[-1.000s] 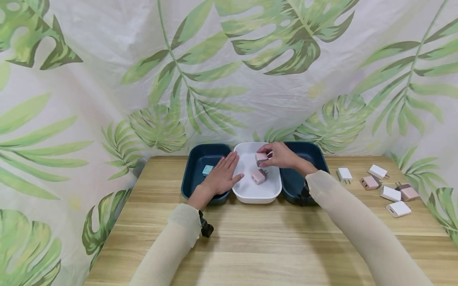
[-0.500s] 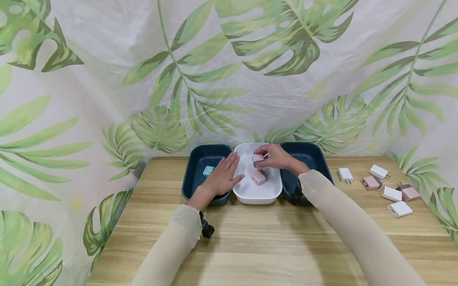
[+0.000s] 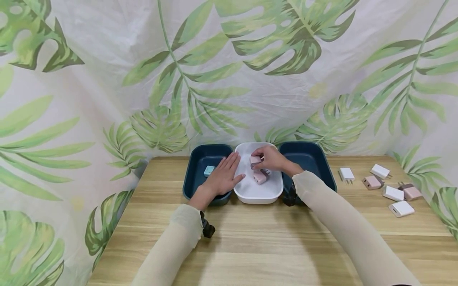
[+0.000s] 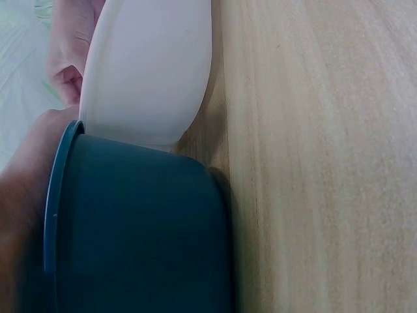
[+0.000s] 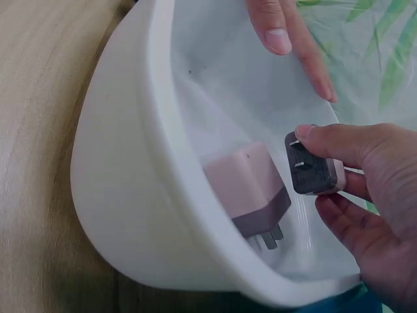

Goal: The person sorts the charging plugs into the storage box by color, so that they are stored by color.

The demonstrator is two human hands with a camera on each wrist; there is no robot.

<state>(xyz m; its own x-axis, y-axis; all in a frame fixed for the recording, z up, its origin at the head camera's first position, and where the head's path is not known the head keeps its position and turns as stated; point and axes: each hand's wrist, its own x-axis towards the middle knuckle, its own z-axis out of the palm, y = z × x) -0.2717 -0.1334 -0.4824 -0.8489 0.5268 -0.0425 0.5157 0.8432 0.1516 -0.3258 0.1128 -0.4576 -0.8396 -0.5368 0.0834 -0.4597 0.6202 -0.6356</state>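
My right hand (image 3: 274, 159) pinches a pink and grey plug charger (image 5: 316, 163) between thumb and fingers, low inside the white tray (image 3: 258, 200). Its two metal prongs show in the right wrist view. A second pink and grey charger (image 5: 251, 186) lies in the same tray, just beside the held one. My left hand (image 3: 222, 176) lies flat with straight fingers across the adjoining rims of the white tray and the left dark blue tray (image 3: 187, 180). A small light-blue charger (image 3: 209, 171) lies in that blue tray, next to the left hand.
To the right of the white tray stands another dark blue tray (image 3: 309, 153), partly behind the right wrist. Several white and pink chargers, such as a white one (image 3: 346, 174) and a pink one (image 3: 372, 182), lie on the wooden table (image 3: 250, 246). A leaf-patterned cloth (image 3: 214, 99) hangs behind.
The right hand, holding the charger, has moved left and slightly down in the white tray, closer to the charger lying there. The left hand has stayed in place.
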